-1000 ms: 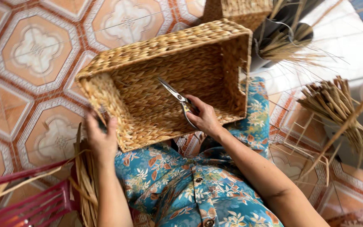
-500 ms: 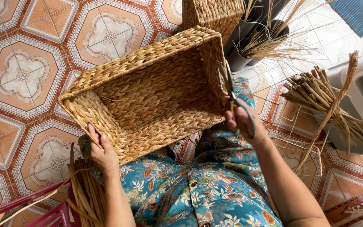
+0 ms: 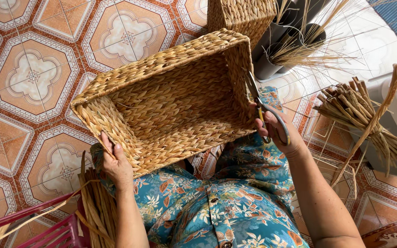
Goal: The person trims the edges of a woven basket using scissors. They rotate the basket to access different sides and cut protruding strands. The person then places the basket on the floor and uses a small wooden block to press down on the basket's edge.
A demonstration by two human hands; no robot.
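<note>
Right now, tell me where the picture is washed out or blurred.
Head view: the tiles at top right are blown out by strong daylight; the basket, scissors and both hands, left and right, are sharp and evenly lit.

Rough woven-straw basket [image 3: 171, 101], shiny metal scissors [image 3: 265, 112], glossy ceramic floor tiles [image 3: 28, 78].

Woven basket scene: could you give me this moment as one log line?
left hand: grips woven basket corner | right hand: holds scissors at basket's right wall | basket: tilted on lap
</note>
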